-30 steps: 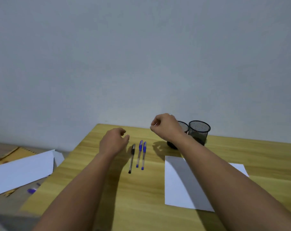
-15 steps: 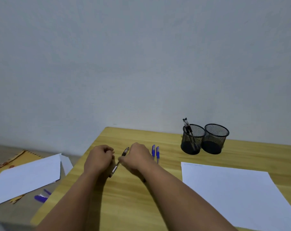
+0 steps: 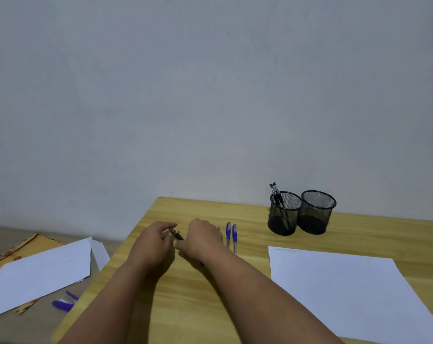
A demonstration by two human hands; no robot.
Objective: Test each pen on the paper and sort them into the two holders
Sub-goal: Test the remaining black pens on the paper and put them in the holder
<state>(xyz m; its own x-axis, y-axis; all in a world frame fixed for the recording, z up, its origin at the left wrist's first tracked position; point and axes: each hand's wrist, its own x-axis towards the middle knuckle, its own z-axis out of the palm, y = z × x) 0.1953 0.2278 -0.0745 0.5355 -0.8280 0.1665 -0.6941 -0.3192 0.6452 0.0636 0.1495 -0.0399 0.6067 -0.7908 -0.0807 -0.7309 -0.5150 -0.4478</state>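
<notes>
Both hands closed on one black pen [image 3: 177, 235] above the wooden surface [image 3: 247, 217], left hand [image 3: 154, 242] beside right hand [image 3: 202, 240], two blue pens [image 3: 231, 234] just right, paper [image 3: 347, 286] further right, left mesh holder [image 3: 283, 214] with pens, right mesh holder [image 3: 316, 212] touching it.

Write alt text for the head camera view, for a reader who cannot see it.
Both hands, left hand and right hand, hold a black pen between them above a wooden table. Two blue pens lie just right of the hands. Farther right are a white sheet of paper and two black mesh holders: the left holder contains pens, the right holder looks empty.
</notes>
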